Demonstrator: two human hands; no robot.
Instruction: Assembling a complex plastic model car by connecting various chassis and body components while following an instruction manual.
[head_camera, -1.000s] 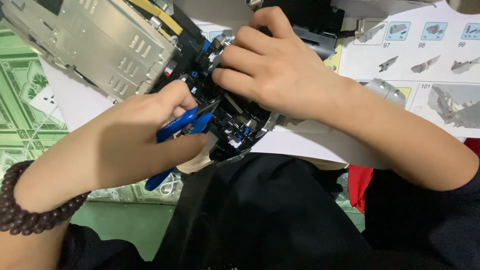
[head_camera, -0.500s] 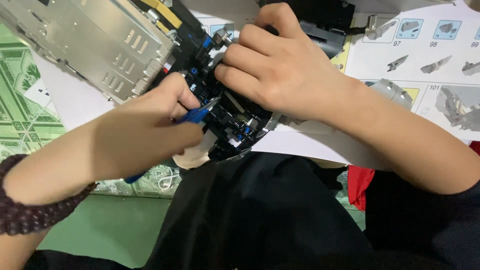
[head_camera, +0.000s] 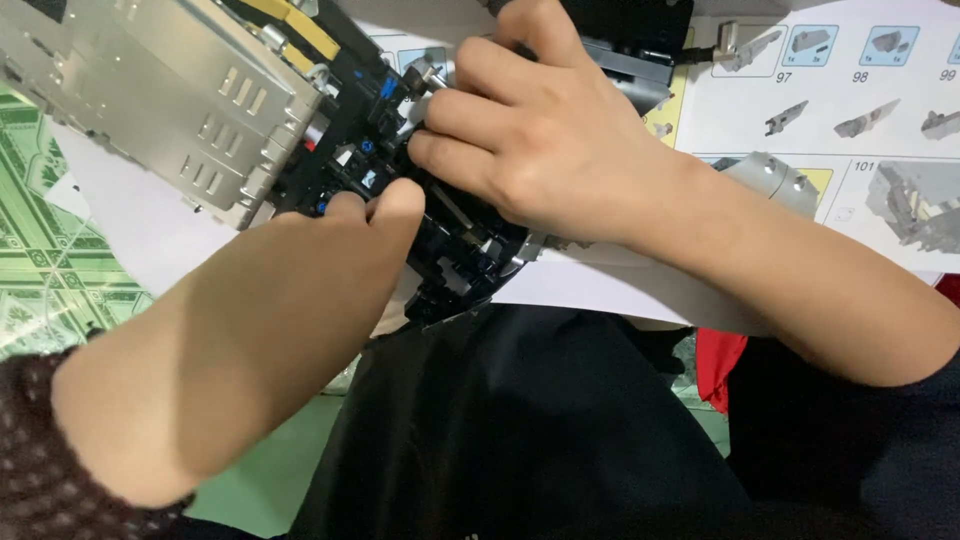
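Note:
A large brick-built model lies across the table, with a grey slotted panel (head_camera: 150, 90) on its left and a black core with blue pins (head_camera: 470, 260) in the middle. My right hand (head_camera: 540, 140) clamps the black core from above, fingers curled over it. My left hand (head_camera: 300, 290) reaches in from the lower left, thumb and forefinger pinched together against the core. The blue tool it held a moment ago is hidden behind the hand.
An open instruction booklet (head_camera: 850, 100) with step pictures lies at the right under the model. A loose grey part (head_camera: 770, 175) rests on it. A green patterned mat (head_camera: 50, 270) covers the left. Black clothing (head_camera: 520, 430) and a red object (head_camera: 715, 365) fill the foreground.
My left hand has pushed up and in toward the black core; the blue tool that showed below it is out of sight. The right hand keeps its hold.

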